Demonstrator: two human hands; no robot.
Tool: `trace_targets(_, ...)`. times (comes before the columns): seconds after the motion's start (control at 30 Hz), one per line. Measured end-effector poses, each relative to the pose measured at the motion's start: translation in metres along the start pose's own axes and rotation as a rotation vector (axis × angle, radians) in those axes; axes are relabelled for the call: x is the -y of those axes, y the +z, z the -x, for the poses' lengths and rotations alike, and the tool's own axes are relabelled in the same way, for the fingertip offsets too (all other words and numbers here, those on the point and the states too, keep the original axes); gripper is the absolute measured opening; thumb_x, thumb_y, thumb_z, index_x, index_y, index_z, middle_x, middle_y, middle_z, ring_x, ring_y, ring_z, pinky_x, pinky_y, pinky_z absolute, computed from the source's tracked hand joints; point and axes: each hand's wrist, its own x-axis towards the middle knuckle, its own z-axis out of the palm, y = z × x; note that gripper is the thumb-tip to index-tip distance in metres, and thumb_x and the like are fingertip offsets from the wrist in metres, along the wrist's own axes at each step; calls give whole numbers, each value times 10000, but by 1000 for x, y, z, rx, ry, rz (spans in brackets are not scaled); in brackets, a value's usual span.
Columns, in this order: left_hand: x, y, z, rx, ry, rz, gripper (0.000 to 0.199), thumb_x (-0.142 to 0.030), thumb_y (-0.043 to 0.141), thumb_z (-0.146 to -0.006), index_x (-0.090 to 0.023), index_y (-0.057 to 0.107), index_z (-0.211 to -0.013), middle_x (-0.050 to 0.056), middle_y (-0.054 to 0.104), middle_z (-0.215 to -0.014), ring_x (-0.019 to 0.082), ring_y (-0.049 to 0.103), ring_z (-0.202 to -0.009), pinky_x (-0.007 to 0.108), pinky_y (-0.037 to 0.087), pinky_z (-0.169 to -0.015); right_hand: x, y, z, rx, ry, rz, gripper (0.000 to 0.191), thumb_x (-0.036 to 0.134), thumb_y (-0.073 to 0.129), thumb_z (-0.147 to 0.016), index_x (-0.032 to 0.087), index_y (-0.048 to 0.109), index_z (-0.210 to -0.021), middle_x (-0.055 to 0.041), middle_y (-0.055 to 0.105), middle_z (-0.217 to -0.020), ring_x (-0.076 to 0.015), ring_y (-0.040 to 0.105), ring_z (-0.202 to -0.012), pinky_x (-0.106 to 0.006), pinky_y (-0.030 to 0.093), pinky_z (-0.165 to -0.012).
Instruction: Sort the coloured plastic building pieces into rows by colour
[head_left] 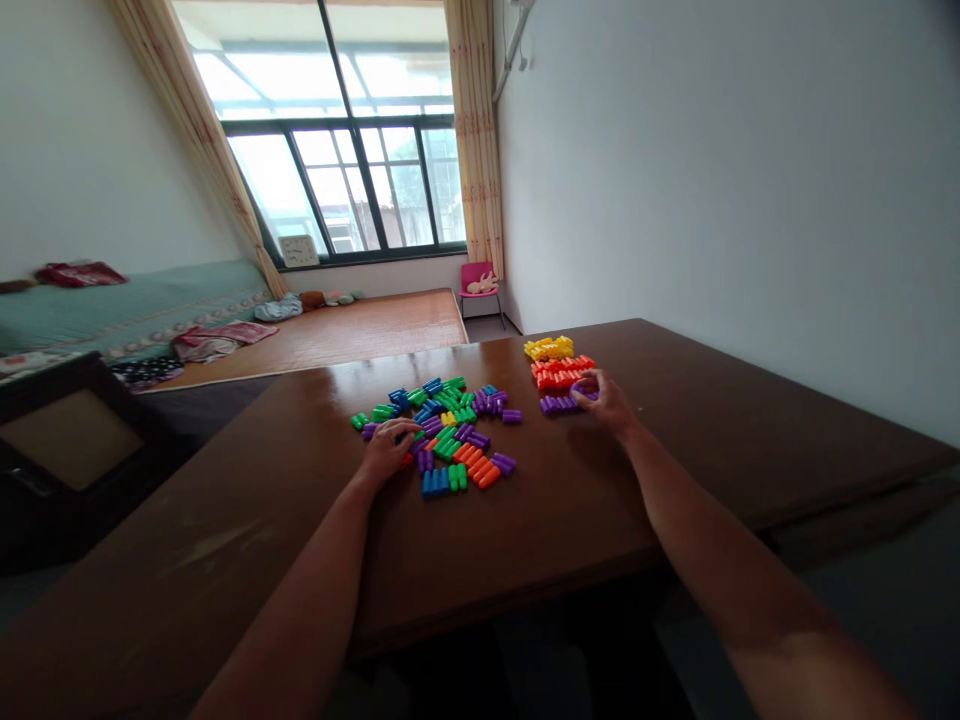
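Observation:
Small plastic pieces in blue, green, purple, orange and yellow lie in a loose spread on the brown table (300, 510). My left hand (388, 447) rests at the left side of this spread, its fingers bent over purple and green pieces; what its fingertips hold, if anything, is hidden. Farther right, my right hand (606, 400) pinches a purple piece (579, 391) at the right end of a purple row (556, 405). Behind that row lie orange-red pieces (561, 372), and behind them yellow pieces (548, 348).
Blue pieces (435, 483) and orange pieces (476, 465) lie at the near side of the spread. A white wall (712, 200) borders the table's right side. Beyond the table are a low bed (375, 325), a pink chair (478, 280) and a window. A dark cabinet (67, 440) stands left.

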Motion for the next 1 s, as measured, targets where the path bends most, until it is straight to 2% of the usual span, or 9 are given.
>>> trace_targets(0.13, 1, 0, 0, -2, 5, -16, 276, -345, 517, -818, -218, 753, -887, 67, 717, -1022, 246, 634, -1026, 423, 455, -990, -16, 3, -5, 24, -30, 62, 480, 299, 665, -733, 191, 510, -1175, -77, 692, -985, -218, 663, -886, -402, 538, -839)
trace_targets(0.3, 2, 1, 0, -4, -8, -34, 275, -341, 516, -818, -220, 752, -891, 64, 715, -1039, 240, 632, -1028, 418, 455, -986, -12, 22, -10, 126, -154, 151, 423, 188, 572, -761, 184, 518, -1180, -62, 702, -960, -218, 643, -929, -407, 502, -902)
trace_targets(0.4, 2, 2, 0, -2, -20, -39, 276, -338, 514, -819, -221, 752, -895, 62, 717, -1043, 240, 629, -1035, 421, 448, -994, -10, 19, -13, 81, -151, 172, 407, 160, 516, -786, 175, 529, -1192, -78, 701, -1010, -211, 633, -955, -381, 493, -910)
trace_targets(0.5, 2, 2, 0, 1, -21, -48, 271, -324, 516, -814, -220, 752, -898, 64, 717, -1048, 245, 624, -1046, 431, 440, -1002, -9, 12, -12, 9, -91, 297, 386, 210, 505, -828, 176, 548, -1210, -101, 690, -1079, -230, 602, -1033, -388, 470, -933)
trace_targets(0.67, -1, 1, 0, -4, -25, -46, 263, -309, 515, -811, -224, 752, -886, 60, 719, -1040, 246, 624, -1047, 432, 442, -1002, -7, 17, -5, 154, -32, 568, 533, 438, 556, -845, 208, 506, -1323, -118, 649, -1206, -305, 482, -1221, -484, 405, -973)
trace_targets(0.8, -2, 1, 0, -3, -35, -42, 260, -308, 517, -808, -226, 753, -881, 60, 720, -1035, 241, 627, -1041, 424, 449, -995, -4, 24, -7, 207, -67, 625, 549, 430, 530, -863, 212, 475, -1364, -121, 627, -1246, -286, 488, -1213, -463, 386, -980)
trace_targets(1.0, 0, 3, 0, -6, -38, -42, 265, -314, 515, -810, -226, 753, -885, 63, 717, -1047, 238, 618, -1051, 424, 438, -1007, -6, 8, -8, 94, -13, 614, 517, 459, 505, -874, 220, 496, -1333, -118, 632, -1234, -289, 469, -1221, -454, 388, -961)
